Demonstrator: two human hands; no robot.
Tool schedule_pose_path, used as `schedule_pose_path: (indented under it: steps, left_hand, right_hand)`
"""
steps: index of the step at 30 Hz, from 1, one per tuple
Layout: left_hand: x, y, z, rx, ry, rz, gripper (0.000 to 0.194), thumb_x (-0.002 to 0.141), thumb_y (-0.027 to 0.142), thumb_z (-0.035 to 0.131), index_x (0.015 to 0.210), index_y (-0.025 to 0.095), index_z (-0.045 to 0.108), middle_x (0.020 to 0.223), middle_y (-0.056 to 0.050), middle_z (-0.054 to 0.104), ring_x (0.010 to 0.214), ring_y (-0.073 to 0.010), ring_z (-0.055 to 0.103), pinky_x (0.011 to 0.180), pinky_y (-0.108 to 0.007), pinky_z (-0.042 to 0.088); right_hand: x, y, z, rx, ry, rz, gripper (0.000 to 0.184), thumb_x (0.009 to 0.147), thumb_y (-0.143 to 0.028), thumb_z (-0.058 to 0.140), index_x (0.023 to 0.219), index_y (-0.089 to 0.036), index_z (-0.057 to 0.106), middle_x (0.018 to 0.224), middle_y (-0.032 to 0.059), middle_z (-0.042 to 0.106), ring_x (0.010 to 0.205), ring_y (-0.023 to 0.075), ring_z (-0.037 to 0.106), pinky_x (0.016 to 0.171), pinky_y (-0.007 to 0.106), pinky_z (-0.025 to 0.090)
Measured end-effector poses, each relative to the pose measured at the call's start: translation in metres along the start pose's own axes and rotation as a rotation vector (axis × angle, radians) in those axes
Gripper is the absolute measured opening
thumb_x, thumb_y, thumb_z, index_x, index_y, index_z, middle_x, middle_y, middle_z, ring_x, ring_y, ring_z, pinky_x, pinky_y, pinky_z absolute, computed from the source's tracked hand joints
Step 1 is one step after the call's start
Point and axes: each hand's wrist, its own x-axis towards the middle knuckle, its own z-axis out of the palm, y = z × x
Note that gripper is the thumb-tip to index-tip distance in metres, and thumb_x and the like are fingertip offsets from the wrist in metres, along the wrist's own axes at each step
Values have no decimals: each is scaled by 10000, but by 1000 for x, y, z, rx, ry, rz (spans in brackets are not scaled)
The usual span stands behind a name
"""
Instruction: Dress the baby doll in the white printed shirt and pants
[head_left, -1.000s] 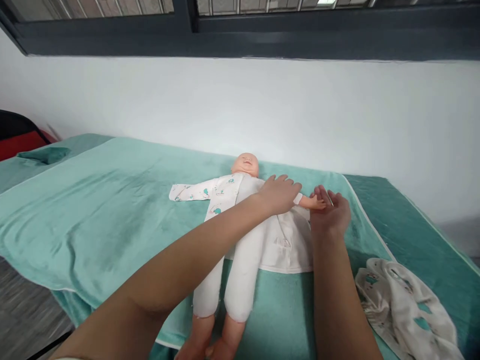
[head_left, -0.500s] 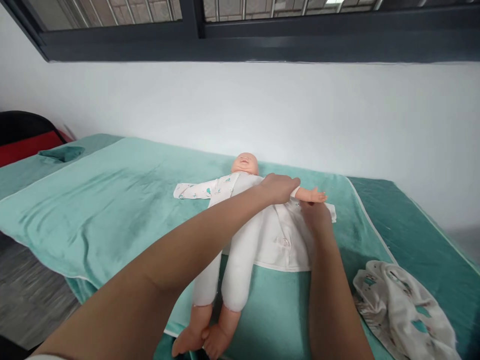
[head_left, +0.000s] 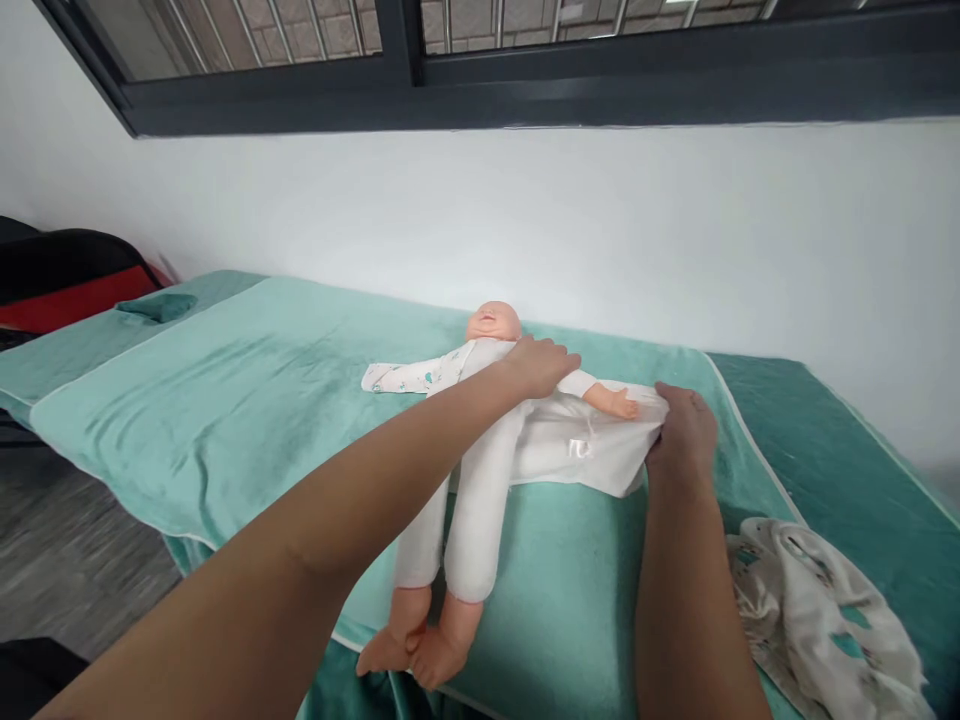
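Observation:
A baby doll (head_left: 476, 530) with a white cloth body lies on its back, head toward the wall. One sleeve of a white printed baby shirt (head_left: 551, 450) covers the doll's arm at the left; the rest spreads out at the right, beneath the bare other arm. My left hand (head_left: 541, 366) is closed around the upper part of that bare arm near the shoulder, its fingertips partly hidden. Farther right, my right hand (head_left: 684, 432) pinches the shirt's outer edge by the doll's hand and holds the cloth stretched.
A light green blanket (head_left: 247, 400) covers the bed. A crumpled white printed garment (head_left: 825, 620) lies at the lower right. Behind the bed stands a white wall (head_left: 675, 230) under a dark window frame (head_left: 637, 90). A black and red object (head_left: 82, 290) is at the far left.
My right hand has moved right from beneath the doll's hand, drawing the shirt outward and lifting its lower edge. My left hand has shifted toward the shoulder, and the doll's arm is lower.

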Motion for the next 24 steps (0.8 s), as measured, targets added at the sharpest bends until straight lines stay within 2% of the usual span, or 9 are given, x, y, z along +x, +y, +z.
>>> schedule_pose_path:
  steps: [4, 8, 11, 15, 17, 19, 22, 24]
  left_hand:
    - [-4, -3, -7, 67, -69, -81, 367, 869, 76, 532, 1205, 192, 624, 1181, -135, 667, 1135, -298, 575, 854, -411, 452]
    - [-2, 5, -11, 99, -125, -140, 352, 865, 103, 579, 1199, 176, 663, 1231, -160, 663, 1189, -322, 546, 940, -475, 420]
    - [2, 16, -5, 50, -126, -199, 305, 886, 184, 592, 1176, 168, 685, 1250, -173, 656, 1211, -337, 528, 993, -516, 389]
    - [7, 25, 11, -69, -30, -289, 358, 889, 226, 591, 1239, 166, 635, 1281, -168, 616, 1216, -311, 527, 1027, -485, 391]
    - [8, 23, 14, -145, 9, -325, 396, 869, 227, 602, 1261, 170, 605, 1315, -170, 573, 1215, -296, 539, 1031, -453, 405]
    - [5, 17, 11, -237, 22, -330, 413, 863, 276, 611, 1264, 181, 592, 1325, -170, 549, 1212, -298, 553, 1027, -437, 419]
    - [-2, 5, 3, -375, 38, -263, 385, 869, 335, 590, 1224, 186, 598, 1264, -148, 593, 1154, -295, 599, 992, -427, 455]
    - [-6, -4, 0, -504, 61, -232, 323, 844, 306, 597, 1145, 193, 623, 1164, -103, 650, 1030, -263, 647, 927, -399, 491]
  right_hand:
    - [-6, -11, 0, 320, 84, 6, 330, 608, -267, 711, 604, -216, 384, 547, -84, 358, 539, 85, 359, 471, 211, 327]
    - [-13, -18, 1, 421, 9, -68, 397, 625, -290, 746, 608, -224, 356, 551, -91, 315, 520, 76, 324, 469, 210, 317]
    - [-27, -23, 8, 449, -96, -94, 437, 672, -342, 769, 636, -226, 349, 573, -91, 315, 517, 75, 325, 475, 211, 328]
    - [-55, -30, 24, 431, -313, -17, 374, 760, -449, 758, 753, -223, 460, 638, -76, 461, 548, 93, 438, 541, 234, 427]
    - [-66, -33, 30, 394, -475, 63, 352, 755, -458, 775, 881, -227, 542, 720, -50, 574, 614, 122, 539, 592, 259, 478]
    - [-73, -36, 33, 363, -646, 124, 418, 712, -409, 823, 1009, -239, 582, 848, -17, 657, 714, 154, 615, 638, 277, 511]
    - [-79, -39, 32, 321, -865, 156, 538, 675, -318, 855, 1144, -272, 597, 1079, 23, 684, 828, 173, 652, 693, 292, 540]
    - [-84, -38, 34, 290, -958, 153, 586, 677, -282, 856, 1204, -295, 598, 1167, 30, 657, 852, 164, 646, 704, 288, 545]
